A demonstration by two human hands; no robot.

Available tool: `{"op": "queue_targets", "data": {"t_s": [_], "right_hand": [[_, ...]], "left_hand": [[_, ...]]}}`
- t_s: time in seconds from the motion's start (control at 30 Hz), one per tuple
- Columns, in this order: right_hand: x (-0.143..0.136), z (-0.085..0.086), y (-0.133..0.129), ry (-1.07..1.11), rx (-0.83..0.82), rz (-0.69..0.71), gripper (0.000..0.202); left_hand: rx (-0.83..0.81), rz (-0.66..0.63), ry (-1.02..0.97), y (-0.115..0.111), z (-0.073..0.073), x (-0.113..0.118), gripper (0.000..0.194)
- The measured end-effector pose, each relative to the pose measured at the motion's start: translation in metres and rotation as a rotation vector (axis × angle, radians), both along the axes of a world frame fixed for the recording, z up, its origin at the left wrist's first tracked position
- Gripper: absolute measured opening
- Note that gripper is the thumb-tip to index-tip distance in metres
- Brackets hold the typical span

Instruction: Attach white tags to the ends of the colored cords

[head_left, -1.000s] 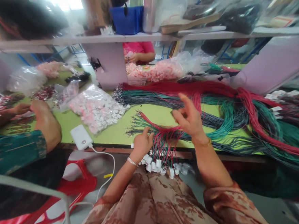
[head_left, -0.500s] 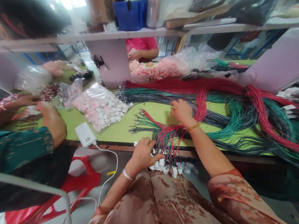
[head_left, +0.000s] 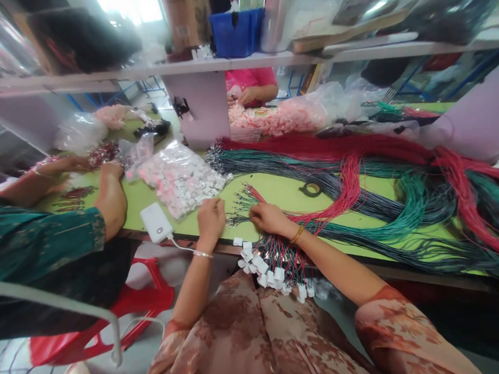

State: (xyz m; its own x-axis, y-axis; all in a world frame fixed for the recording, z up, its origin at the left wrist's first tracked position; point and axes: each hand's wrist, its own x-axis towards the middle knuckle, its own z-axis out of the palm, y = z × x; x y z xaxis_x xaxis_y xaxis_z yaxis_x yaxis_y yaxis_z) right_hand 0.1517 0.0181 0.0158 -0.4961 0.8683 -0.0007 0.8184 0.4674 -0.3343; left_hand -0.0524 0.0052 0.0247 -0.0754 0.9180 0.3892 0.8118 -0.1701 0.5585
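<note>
My right hand (head_left: 272,218) is closed over the terminal ends of a fanned bunch of red, green and black wires (head_left: 250,197), fingertips pinched on wire. My left hand (head_left: 211,218) is curled just in front of a clear bag of white connectors (head_left: 180,180); its fingers are pressed together, and whatever they hold is hidden. Below my hands, several white connector housings (head_left: 261,266) on wires hang over the table's front edge. Beyond my right hand lies a roll of black tape (head_left: 310,189).
Long bundles of red wires (head_left: 336,147) and green wires (head_left: 396,205) stretch across the green table to the right. A white power bank (head_left: 156,222) with a cable lies left of my hands. A co-worker's arm (head_left: 111,191) is at far left. Another person sits opposite, beneath a shelf (head_left: 139,70).
My right hand has moved left from the tape roll, now uncovered, to the wire ends. My left hand has lifted from the hanging connectors and moved up and left beside the bag.
</note>
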Motion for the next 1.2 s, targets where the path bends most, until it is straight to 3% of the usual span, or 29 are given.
{"op": "queue_targets", "data": {"t_s": [0.07,0.13,0.33,0.47,0.57,0.63,0.73,0.83,1.0,1.2], "right_hand": [[0.002,-0.001,-0.002,0.028,0.028,-0.004,0.017],[0.002,-0.002,-0.004,0.048,0.058,-0.014,0.017],[0.005,-0.004,-0.004,0.138,0.058,-0.133,0.014],[0.008,-0.012,0.004,0.421,-0.039,-0.131,0.011],[0.005,-0.013,0.010,0.697,-0.118,-0.129,0.014],[0.000,-0.008,0.012,0.813,-0.130,-0.120,0.016],[-0.011,0.005,0.011,0.895,-0.141,-0.068,0.018],[-0.022,0.015,0.006,0.923,-0.179,-0.014,0.019],[-0.027,0.018,-0.002,0.950,-0.166,-0.017,0.016],[-0.024,0.014,-0.006,0.896,-0.125,-0.056,0.015]], "left_hand": [[-0.035,0.193,0.073,0.025,-0.005,-0.016,0.026],[-0.117,0.246,0.152,0.041,-0.009,-0.024,0.024],[-0.200,0.216,0.271,0.048,-0.018,-0.021,0.020],[-0.169,0.143,0.189,0.044,-0.021,-0.024,0.026],[-0.095,0.087,-0.064,0.041,-0.022,-0.028,0.018],[-0.100,0.044,-0.381,0.036,-0.021,-0.026,0.013],[-0.226,-0.121,-0.934,0.025,-0.016,-0.017,0.021],[-0.369,-0.257,-1.294,0.011,-0.009,-0.004,0.032],[-0.482,-0.312,-1.508,-0.004,-0.004,0.010,0.023],[-0.512,-0.333,-1.548,-0.007,-0.004,0.016,0.022]]}}
